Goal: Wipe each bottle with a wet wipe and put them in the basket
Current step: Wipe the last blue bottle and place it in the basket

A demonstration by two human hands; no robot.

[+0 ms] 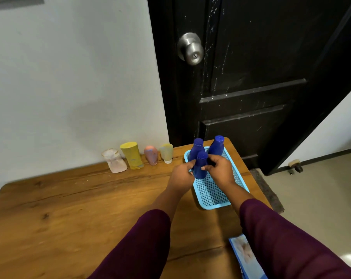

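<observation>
holds a small blue bottle (pixel 200 168) from both sides: left grip (pixel 180 176) curled on its left side, right grip (pixel 219 170) curled on its right side, fingertips close under the cap. bottle upright, inside the light blue mesh basket (pixel 215 206), in its far half; cannot tell if the bottom touches the mesh. just behind it, upright at the far end of the basket, a left tall blue bottle (pixel 196 149) and a right tall blue bottle (pixel 217 146). basket on the far right part of the wooden surface (pixel 70 208), near a black door (pixel 251 77) with a silver knob (pixel 190 48). along the white wall, in a row: a whitish tube (pixel 115 161), a yellow bottle (pixel 132 156), a pink bottle (pixel 151 155) and a pale green tube (pixel 167 153) standing on its cap, this last one near the basket. at the near edge, partly under the right sleeve, a blue wipes packet (pixel 244 256).
</observation>
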